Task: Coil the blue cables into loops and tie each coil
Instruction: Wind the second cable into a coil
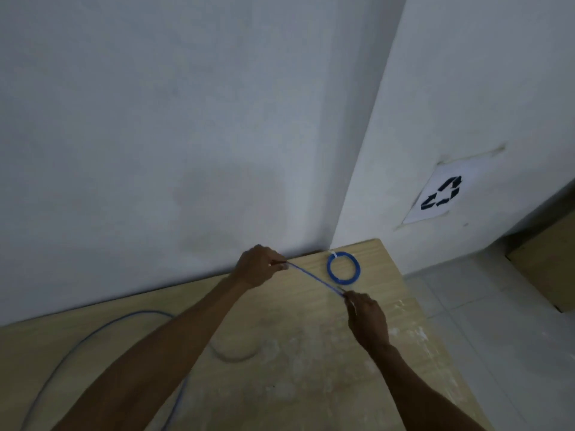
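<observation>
1. Done: one blue coil (358,270) lies flat at the far right corner of the desk (311,384), near the wall (186,150). A white tie (333,255) sits on its far edge. That one looks finished.
2. In progress: a second blue cable (314,278) has no loops visible yet. One short stretch is pulled taut between the two hands, just above the desk and in front of the coil.
3. The rest of the cable runs slack in a wide arc over the left of the desk, passes under the left forearm and leaves the frame at the bottom. By my read most of its length is still to coil, and then it needs tying.
4. Left hand (259,265): arm reaches far forward, fingers curled, pinching the cable at the far end of the taut stretch, near the wall.
5. Right hand (368,318): nearer and further right, fingers closed around the near end of the taut stretch. Something white shows at its fingertips, maybe a tie or a connector, too blurred to tell.
6. Likely step: measuring out the first loop.
7. Whether there are more cables beyond these two, I cannot tell.
</observation>
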The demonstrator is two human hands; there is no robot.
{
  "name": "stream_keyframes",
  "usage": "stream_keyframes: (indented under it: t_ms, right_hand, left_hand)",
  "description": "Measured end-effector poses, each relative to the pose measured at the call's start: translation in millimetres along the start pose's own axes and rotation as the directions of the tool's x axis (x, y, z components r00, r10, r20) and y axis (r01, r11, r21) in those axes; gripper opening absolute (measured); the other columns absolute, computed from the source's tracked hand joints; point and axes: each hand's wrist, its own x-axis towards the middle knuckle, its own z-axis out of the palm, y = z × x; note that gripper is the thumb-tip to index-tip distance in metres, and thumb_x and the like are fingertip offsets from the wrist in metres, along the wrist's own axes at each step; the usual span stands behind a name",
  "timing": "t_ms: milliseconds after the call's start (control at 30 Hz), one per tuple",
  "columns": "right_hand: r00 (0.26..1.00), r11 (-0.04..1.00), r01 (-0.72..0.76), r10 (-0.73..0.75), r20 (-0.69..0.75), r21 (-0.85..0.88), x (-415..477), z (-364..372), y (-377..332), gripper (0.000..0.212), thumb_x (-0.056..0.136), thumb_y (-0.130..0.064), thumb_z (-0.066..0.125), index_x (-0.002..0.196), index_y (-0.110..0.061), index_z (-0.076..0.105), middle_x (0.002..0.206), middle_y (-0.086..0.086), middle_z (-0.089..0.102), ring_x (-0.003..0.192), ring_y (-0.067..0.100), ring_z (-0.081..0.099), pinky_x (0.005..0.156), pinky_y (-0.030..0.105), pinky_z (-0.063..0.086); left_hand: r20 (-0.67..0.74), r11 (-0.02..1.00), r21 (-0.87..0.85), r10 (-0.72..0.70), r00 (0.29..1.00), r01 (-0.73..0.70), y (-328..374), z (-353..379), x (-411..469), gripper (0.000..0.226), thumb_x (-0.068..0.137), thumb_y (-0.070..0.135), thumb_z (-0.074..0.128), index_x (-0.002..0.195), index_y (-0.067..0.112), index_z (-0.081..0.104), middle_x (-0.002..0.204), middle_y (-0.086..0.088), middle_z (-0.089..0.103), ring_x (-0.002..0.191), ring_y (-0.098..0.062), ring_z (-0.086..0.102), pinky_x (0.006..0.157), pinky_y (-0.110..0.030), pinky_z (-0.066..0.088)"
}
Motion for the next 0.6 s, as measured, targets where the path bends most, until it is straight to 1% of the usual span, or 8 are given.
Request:
stream_keyframes:
  t_ms: [67,133,167,267,367,433,500,600]
  right_hand:
    - [0.99,0.993,-0.08,0.089,-0.11,0.088,15,-23,-37,0.016,0.089,-0.005,0.072,0.104,-0.013,0.072,0.086,0.011,0.072,0.073,0.034,0.069,0.059,0.039,0.054]
    - [0.979,0.985,-0.085,0.11,-0.17,0.151,27,-45,-80,0.012,0.095,-0.015,0.066,0.106,-0.018,0.07,0.091,0.006,0.073,0.079,0.033,0.069,0.063,0.037,0.053]
    - [0.978,0.98,-0.07,0.105,-0.179,0.188,33,-56,-102,0.009,0.097,-0.019,0.064,0.105,-0.02,0.069,0.09,0.005,0.074,0.079,0.032,0.069,0.063,0.037,0.054]
    - [0.97,0.917,-0.03,0.123,-0.209,0.398,43,-90,-171,0.01,0.1,-0.021,0.061,0.1,-0.017,0.07,0.086,0.002,0.076,0.076,0.022,0.07,0.068,0.039,0.057]
    - [0.959,0.803,0.063,0.116,-0.26,0.592,47,-122,-241,0.016,0.102,-0.02,0.061,0.096,-0.011,0.072,0.078,-0.001,0.075,0.065,0.008,0.069,0.07,0.039,0.061]
    - [0.956,0.725,0.095,0.123,-0.264,0.682,50,-143,-284,0.017,0.102,-0.02,0.061,0.096,-0.008,0.072,0.075,0.003,0.074,0.062,0.011,0.071,0.066,0.038,0.063]
    - [0.955,0.661,0.134,0.112,-0.274,0.738,53,-166,-323,0.017,0.101,-0.018,0.062,0.098,-0.005,0.072,0.075,0.008,0.074,0.064,0.018,0.072,0.063,0.034,0.064]
    - [0.949,0.606,0.176,0.104,-0.297,0.776,55,-195,-366,0.018,0.1,-0.017,0.064,0.1,-0.002,0.072,0.076,0.011,0.074,0.066,0.022,0.074,0.061,0.033,0.064]
  left_hand:
    - [-0.089,0.995,-0.086,-0.049,0.995,0.042,2,-42,-21,0.02,0.088,0.042,0.075,0.098,0.027,0.083,0.092,0.004,0.081,0.085,-0.012,0.076,0.076,-0.034,0.06]
    - [-0.189,0.979,-0.199,-0.085,0.978,0.046,2,-85,-49,0.019,0.088,0.042,0.072,0.092,0.027,0.084,0.079,0.009,0.08,0.068,0.0,0.072,0.068,-0.031,0.061]
    - [-0.232,0.969,-0.244,-0.096,0.968,0.037,1,-106,-62,0.017,0.09,0.038,0.072,0.091,0.026,0.084,0.078,0.01,0.079,0.066,0.001,0.072,0.068,-0.031,0.061]
    - [-0.322,0.931,-0.365,-0.137,0.937,0.011,-2,-160,-102,0.012,0.094,0.025,0.072,0.091,0.02,0.083,0.081,0.008,0.08,0.068,-0.007,0.076,0.072,-0.032,0.061]
    - [-0.371,0.905,-0.425,-0.161,0.914,-0.013,-3,-202,-139,0.014,0.095,0.016,0.069,0.088,0.016,0.081,0.081,0.001,0.079,0.069,-0.014,0.077,0.068,-0.029,0.058]
    - [-0.382,0.878,-0.479,-0.184,0.906,-0.024,0,-224,-160,0.016,0.096,0.012,0.067,0.088,0.016,0.079,0.083,-0.002,0.079,0.072,-0.015,0.078,0.068,-0.03,0.059]
    - [-0.391,0.846,-0.532,-0.208,0.897,-0.036,3,-240,-176,0.014,0.097,0.013,0.066,0.092,0.013,0.079,0.086,-0.002,0.08,0.074,-0.015,0.078,0.071,-0.034,0.06]
    - [-0.385,0.809,-0.585,-0.206,0.9,-0.066,10,-259,-198,0.014,0.099,0.016,0.065,0.098,0.013,0.078,0.09,-0.002,0.08,0.076,-0.016,0.078,0.074,-0.037,0.06]
